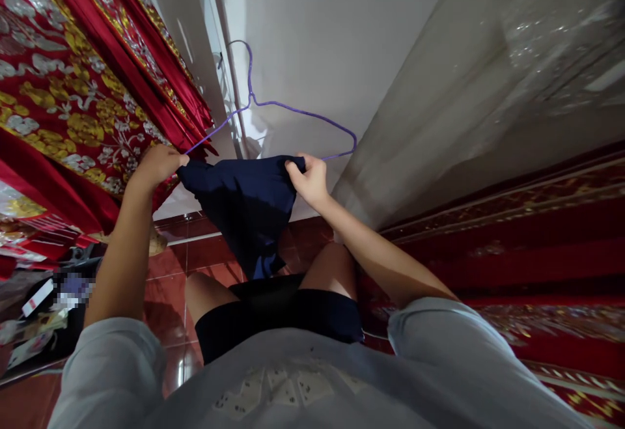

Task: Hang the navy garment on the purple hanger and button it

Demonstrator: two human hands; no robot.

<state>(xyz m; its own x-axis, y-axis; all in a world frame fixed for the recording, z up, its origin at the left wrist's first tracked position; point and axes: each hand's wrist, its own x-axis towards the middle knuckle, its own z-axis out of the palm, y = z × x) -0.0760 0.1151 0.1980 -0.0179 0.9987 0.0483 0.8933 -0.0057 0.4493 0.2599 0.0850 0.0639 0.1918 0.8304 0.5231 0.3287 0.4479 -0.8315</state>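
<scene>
navy cloth point(244, 194) in clamped grip of left hand point(157, 166) and right hand point(312, 183), red tiles point(208, 247) below, pale wall point(322, 38) beyond

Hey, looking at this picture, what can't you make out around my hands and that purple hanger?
All in the head view:
- Lower bar of the purple hanger: mostly hidden by the dark blue cloth.
- The hanger's left end: covered by the left hand.
- Print on the grey shirt: too blurred to read.
- Small items in the black tray: partly pixelated.
</scene>
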